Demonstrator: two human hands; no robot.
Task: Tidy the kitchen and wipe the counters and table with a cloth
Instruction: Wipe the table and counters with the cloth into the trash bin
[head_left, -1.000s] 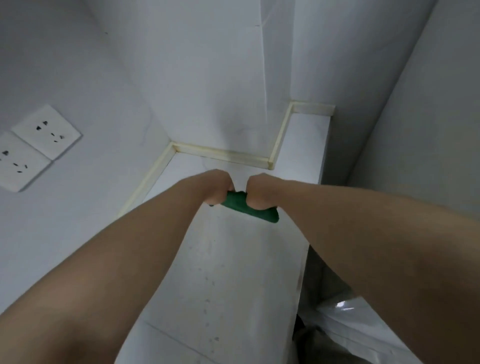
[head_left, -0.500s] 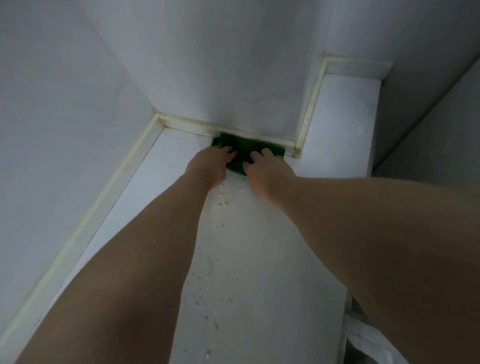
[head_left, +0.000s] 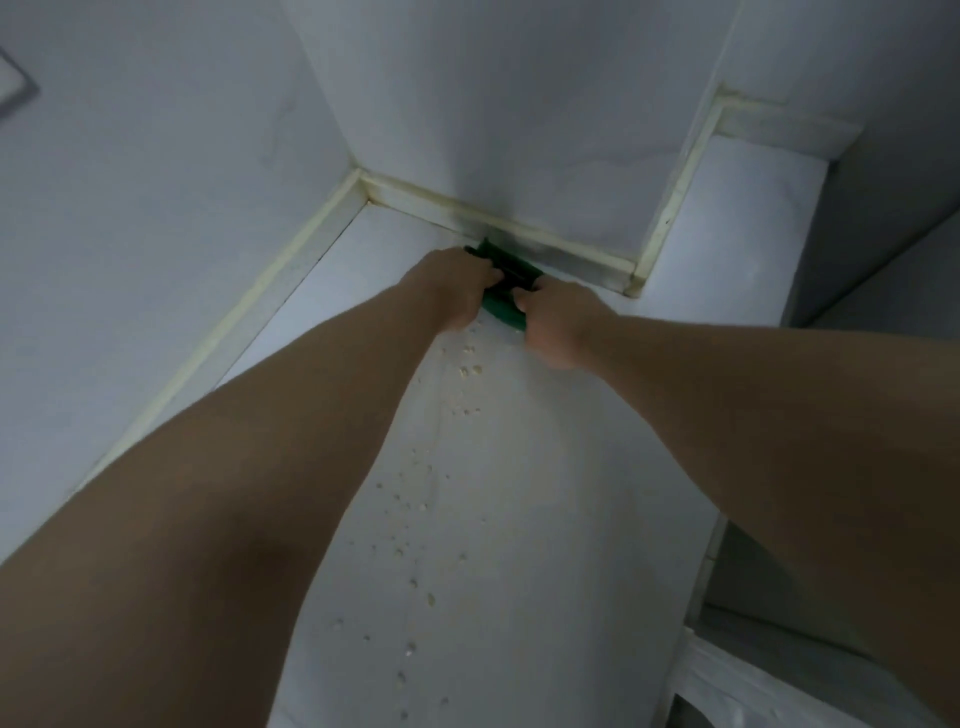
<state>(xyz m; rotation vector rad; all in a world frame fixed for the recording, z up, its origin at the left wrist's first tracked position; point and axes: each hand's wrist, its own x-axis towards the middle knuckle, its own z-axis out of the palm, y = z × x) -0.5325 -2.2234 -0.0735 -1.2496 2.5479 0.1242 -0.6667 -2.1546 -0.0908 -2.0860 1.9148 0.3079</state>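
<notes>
Head camera view: a person's left hand (head_left: 457, 283) and right hand (head_left: 558, 322) both grip a bunched green cloth (head_left: 503, 310), fingers curled around it, at the far end of a white counter (head_left: 545, 545). The cloth sits on the counter, just beside the yellowed sealing strip (head_left: 566, 249) along the foot of the back wall (head_left: 493, 104). Small droplets (head_left: 470, 370) are scattered on the counter between the two bare forearms.
</notes>
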